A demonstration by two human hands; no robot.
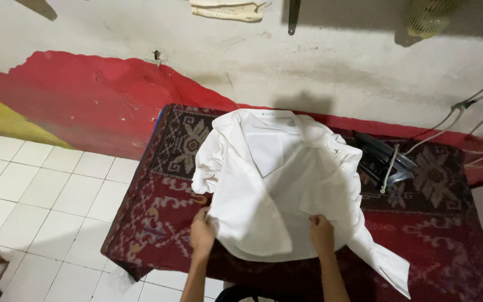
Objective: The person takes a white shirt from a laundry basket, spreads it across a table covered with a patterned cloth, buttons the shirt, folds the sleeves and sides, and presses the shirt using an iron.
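Note:
A white collared shirt lies spread on a table covered with a dark red patterned cloth. Its collar points toward the wall and one sleeve trails off the near right. My left hand grips the shirt's near left edge. My right hand pinches the fabric at the near right of the shirt's body. Both hands are at the table's near edge.
A dark clothes iron rests on the cloth to the right of the shirt, its white cord running up to the wall. White floor tiles lie to the left. The wall behind is painted red, yellow and white.

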